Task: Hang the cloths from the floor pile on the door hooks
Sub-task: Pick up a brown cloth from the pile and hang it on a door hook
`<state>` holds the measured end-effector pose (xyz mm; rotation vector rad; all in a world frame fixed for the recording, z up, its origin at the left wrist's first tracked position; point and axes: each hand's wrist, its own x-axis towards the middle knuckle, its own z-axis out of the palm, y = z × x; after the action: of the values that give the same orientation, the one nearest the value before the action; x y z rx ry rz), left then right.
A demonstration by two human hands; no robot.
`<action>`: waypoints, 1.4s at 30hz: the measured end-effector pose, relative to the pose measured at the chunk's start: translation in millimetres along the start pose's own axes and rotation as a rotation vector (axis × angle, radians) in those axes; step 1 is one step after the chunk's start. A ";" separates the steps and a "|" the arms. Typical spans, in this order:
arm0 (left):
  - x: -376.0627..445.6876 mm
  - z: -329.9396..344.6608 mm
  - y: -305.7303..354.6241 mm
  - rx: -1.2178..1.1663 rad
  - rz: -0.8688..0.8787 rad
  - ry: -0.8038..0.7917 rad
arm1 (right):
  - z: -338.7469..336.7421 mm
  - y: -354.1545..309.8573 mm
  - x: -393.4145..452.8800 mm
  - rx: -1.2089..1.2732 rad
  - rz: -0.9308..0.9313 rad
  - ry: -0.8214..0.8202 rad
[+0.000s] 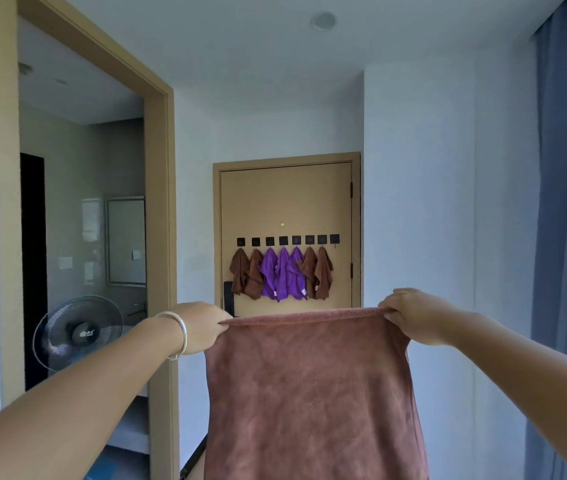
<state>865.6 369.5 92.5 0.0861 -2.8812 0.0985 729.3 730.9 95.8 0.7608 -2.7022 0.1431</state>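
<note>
Brown cloth (313, 393) hung stretched between the left hand (202, 327) and right hand (413, 315), each grip pinched shut on a top corner, well short of the door (285, 202). Only the rightmost hook (334, 239) stood free; a corner hung loosely there would likely slip off.

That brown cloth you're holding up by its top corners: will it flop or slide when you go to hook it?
Probably floppy: the brown cloth hangs limp below the left hand and right hand, with only its top edge pulled taut. It looks plush, so likely not slippery. The hung cloths bunch from single points, so this one should drape from the empty hook similarly.
</note>
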 end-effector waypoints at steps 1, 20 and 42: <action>12.9 3.2 0.2 -0.003 -0.003 -0.002 | 3.7 6.3 11.0 -0.001 0.004 -0.003; 266.3 85.7 -62.2 0.004 0.078 -0.025 | 86.1 67.9 228.4 -0.028 0.018 -0.035; 542.5 159.7 -157.0 -0.097 0.107 -0.037 | 176.6 102.5 494.2 -0.004 0.058 -0.032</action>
<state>312.3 174.0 86.9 -0.0852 -2.9214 -0.0228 228.3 544.0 96.4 0.6898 -2.7555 0.1404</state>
